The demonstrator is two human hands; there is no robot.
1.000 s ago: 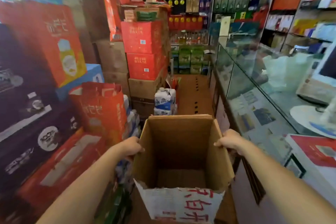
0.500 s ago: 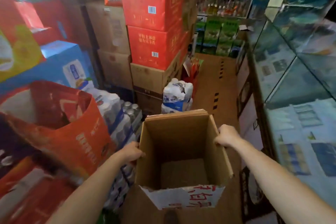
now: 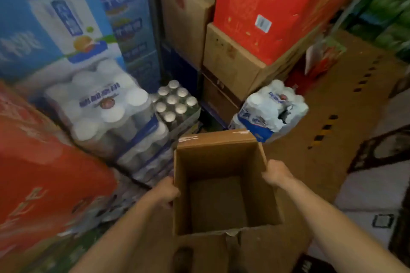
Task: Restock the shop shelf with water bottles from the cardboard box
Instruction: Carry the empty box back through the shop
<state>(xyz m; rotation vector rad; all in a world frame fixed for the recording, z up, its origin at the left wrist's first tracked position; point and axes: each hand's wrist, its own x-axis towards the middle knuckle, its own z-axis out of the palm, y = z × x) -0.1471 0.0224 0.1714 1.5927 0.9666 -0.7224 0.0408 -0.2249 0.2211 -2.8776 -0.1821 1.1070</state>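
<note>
An open brown cardboard box point(image 3: 221, 162) hangs low in front of me, and its inside looks empty. My left hand point(image 3: 166, 193) grips its left wall near the rim. On the opposite side my right hand point(image 3: 276, 173) holds the right wall, fingers curled over the edge. Shrink-wrapped packs of white-capped bottles point(image 3: 99, 104) are stacked to the left of the box. A smaller pack of silver-capped bottles point(image 3: 175, 102) stands behind them. A torn blue and white bottle pack point(image 3: 273, 108) sits on the floor just beyond the box.
Red cartons point(image 3: 266, 6) and brown cartons point(image 3: 230, 66) are piled high straight ahead. Blue drink cartons point(image 3: 55, 17) rise at the left, with a red carton point(image 3: 44, 184) below them. Brown cardboard sheets point(image 3: 332, 117) cover the floor on the right. A patterned white counter front point(image 3: 377, 184) borders the right side.
The view has tilted down and moved closer to the floor stacks. The box has come lower and forward, still held at both sides; its torn white front flap is no longer seen.
</note>
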